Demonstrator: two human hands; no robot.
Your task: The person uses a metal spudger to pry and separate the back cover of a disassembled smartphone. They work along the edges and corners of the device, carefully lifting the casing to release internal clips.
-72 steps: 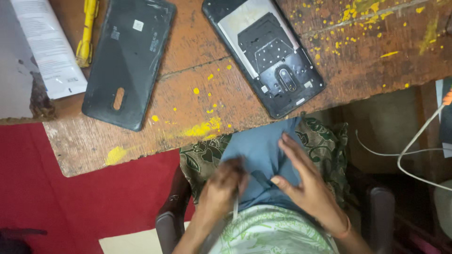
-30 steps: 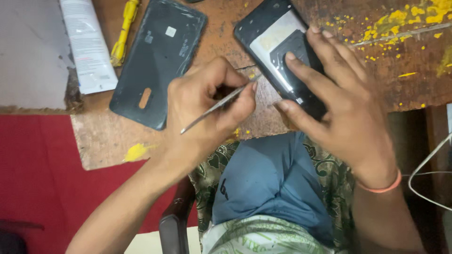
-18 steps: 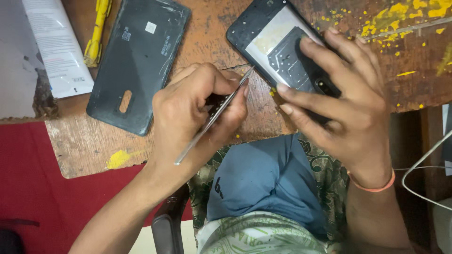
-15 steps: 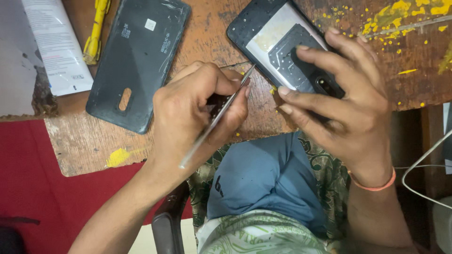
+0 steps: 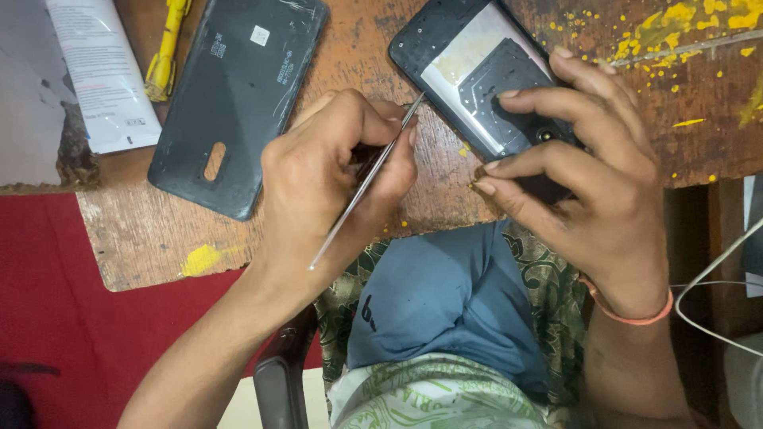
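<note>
An opened black phone (image 5: 477,67) lies face down on the worn wooden table (image 5: 151,238), its inner metal shield and parts showing. My right hand (image 5: 580,175) lies over its lower end, fingers pressing on it. My left hand (image 5: 334,183) pinches a thin metal tool (image 5: 366,183), like tweezers or a pry pick. The tool's tip touches the phone's left edge. The phone's dark grey back cover (image 5: 238,95) lies to the left on the table, inner side up.
A yellow-handled tool (image 5: 168,52) and a white printed leaflet (image 5: 99,71) lie at the table's far left. Yellow paint spots the wood. A white cable (image 5: 715,278) hangs at the right. My lap in blue cloth (image 5: 445,302) is below the table edge.
Both hands came up from my lap to the table. The right hand took hold of the phone and the left brought the metal tool to its edge.
</note>
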